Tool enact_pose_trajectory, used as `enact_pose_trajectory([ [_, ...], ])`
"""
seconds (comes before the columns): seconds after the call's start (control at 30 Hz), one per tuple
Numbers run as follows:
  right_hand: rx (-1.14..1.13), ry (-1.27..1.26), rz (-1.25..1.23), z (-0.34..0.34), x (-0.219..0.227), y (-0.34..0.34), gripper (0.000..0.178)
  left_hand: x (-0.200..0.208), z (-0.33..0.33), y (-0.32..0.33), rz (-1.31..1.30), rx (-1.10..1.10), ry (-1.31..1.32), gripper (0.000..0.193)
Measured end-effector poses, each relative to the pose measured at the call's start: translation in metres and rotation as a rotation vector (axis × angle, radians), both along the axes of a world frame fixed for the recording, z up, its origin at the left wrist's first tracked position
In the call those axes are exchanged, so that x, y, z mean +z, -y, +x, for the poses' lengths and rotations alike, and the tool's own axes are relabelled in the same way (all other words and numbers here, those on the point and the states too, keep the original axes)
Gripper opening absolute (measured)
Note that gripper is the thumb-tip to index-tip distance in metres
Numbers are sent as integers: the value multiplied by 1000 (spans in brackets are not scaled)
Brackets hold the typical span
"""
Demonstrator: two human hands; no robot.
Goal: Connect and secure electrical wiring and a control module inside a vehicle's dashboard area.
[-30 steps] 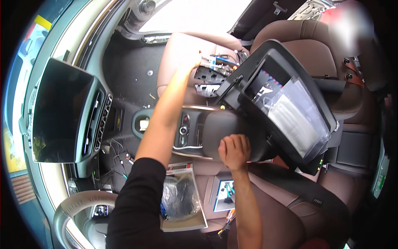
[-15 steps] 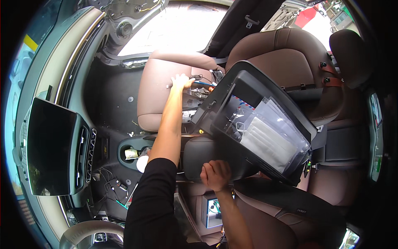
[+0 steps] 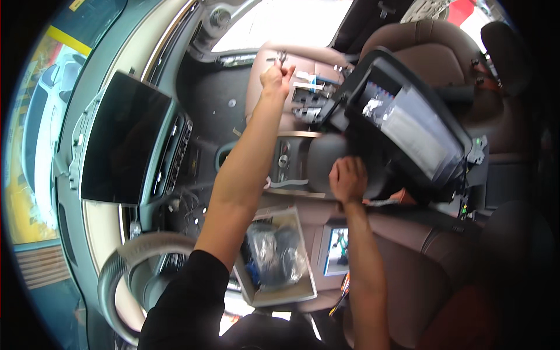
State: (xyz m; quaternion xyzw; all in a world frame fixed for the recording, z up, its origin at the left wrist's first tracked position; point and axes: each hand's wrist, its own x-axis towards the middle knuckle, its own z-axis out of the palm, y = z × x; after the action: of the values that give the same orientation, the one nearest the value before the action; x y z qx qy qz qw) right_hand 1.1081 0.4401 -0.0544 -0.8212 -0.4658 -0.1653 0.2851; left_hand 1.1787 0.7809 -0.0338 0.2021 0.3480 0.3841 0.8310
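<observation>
My left hand [image 3: 277, 79] reaches over the front seat [image 3: 261, 87]. Its fingers are closed on a small dark metal item [image 3: 281, 57], too blurred to name. Beside this hand lie small metal tools and blue and white pieces [image 3: 313, 80] on the seat, near a dark organizer [image 3: 308, 100]. My right hand [image 3: 349, 179] leans on the padded black armrest [image 3: 326, 153] with its fingers curled in. Nothing shows in it. To its right stands a large black bin [image 3: 455, 125] with clear bags and white folded sheets [image 3: 408, 125] inside.
A grey box [image 3: 309, 280] with plastic-wrapped parts sits on the near seat, beside a blue-edged picture box [image 3: 336, 249]. At left are the steering wheel [image 3: 125, 256] and a big dark screen [image 3: 125, 140]. Loose wires [image 3: 189, 204] lie on the floor below the dash.
My left hand has lifted from among the items on the seat and now grips a small metal item. The view has shifted, bringing the grey box into sight. My right hand stays at the armrest.
</observation>
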Motion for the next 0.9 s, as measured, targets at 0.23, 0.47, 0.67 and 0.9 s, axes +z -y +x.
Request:
enact_pose_trajectory([
  [0.23,-40,140,-8,6,-35,3,13,74,-196,250,-180,51,197,18],
  [0.47,-168,-812,654,-59,-9,7,37,143,-495,390,-264,-417,93,29],
  [0.67,-137,-1108,1151,-335,68,166,21,169,-627,479,-265,-347,2,35],
  [0.9,605,-1866,528,-523,91,274,17,141,-752,567,-313,-105,18,31],
])
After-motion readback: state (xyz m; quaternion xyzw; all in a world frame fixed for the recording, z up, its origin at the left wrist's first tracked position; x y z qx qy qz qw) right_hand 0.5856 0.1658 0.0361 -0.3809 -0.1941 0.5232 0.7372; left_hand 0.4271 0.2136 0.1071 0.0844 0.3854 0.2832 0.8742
